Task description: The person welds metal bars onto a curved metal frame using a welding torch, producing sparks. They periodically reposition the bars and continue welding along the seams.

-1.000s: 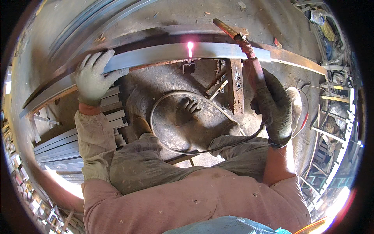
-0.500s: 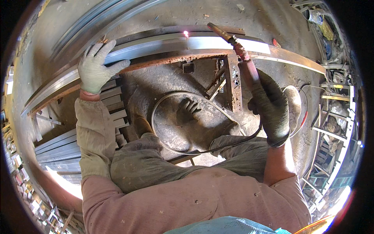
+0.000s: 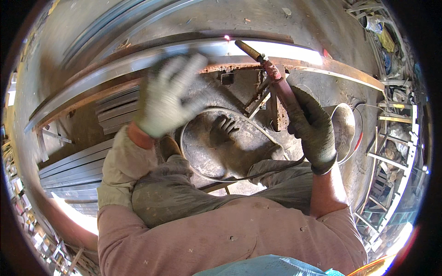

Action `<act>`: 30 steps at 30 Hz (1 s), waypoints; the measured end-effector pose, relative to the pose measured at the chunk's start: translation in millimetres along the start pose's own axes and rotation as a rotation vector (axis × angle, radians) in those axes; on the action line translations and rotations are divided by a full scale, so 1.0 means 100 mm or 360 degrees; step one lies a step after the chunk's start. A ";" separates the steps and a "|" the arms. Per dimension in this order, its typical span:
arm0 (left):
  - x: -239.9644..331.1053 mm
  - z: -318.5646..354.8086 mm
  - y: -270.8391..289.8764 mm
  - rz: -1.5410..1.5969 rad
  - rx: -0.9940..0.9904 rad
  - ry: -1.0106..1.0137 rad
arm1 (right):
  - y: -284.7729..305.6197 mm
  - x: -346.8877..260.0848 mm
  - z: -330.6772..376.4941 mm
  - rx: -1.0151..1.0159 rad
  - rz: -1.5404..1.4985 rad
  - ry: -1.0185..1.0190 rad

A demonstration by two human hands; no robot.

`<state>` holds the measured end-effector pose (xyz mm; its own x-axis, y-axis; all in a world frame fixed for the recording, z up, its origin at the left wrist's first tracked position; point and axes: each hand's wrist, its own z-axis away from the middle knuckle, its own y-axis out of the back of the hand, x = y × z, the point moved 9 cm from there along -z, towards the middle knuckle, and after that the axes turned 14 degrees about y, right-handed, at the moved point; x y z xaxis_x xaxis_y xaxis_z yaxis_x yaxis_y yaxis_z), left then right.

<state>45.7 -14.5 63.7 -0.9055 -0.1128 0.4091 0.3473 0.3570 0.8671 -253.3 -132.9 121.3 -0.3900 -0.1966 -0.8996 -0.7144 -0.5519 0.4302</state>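
My gloved right hand (image 3: 315, 129) is wrapped round the handle of a welding torch (image 3: 275, 76). The torch has a red wrapped neck, and its tip points up and left, close to a small glowing spot (image 3: 227, 37) on the steel. A long silver metal profile (image 3: 161, 54) lies across the rusty beam of a work stand (image 3: 221, 67). My gloved left hand (image 3: 168, 99) is lifted off the metal, smeared by motion, its fingers spread with nothing in them. The torch's dark cable (image 3: 281, 170) runs back across my lap.
A stack of grey metal bars (image 3: 78, 170) lies at the left, with more long profiles (image 3: 124, 23) on the floor beyond the beam. Below the beam a hose loop (image 3: 182, 147) circles near my feet. Racking (image 3: 396, 156) with scrap stands along the right.
My left hand has let go of the silver profile and moved right and nearer to me. The torch has shifted left and its tip has dropped slightly.
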 end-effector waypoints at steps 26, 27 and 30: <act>1.07 -0.05 -0.45 0.0919 -0.0392 -0.0430 | -0.17 0.13 -0.02 0.0049 -0.0026 -0.0066; 1.07 -0.05 -0.44 0.0905 -0.0384 -0.0432 | -0.17 0.11 -0.03 0.0038 0.0012 -0.0052; 1.09 -0.06 -0.42 0.0913 -0.0391 -0.0448 | -0.19 0.08 -0.03 0.0042 -0.0093 -0.0089</act>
<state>-66.2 -47.3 73.2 -0.5790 0.2887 0.7625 0.8063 0.0640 0.5881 -241.4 -126.6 106.2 -0.3786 -0.1188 -0.9179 -0.7514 -0.5396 0.3798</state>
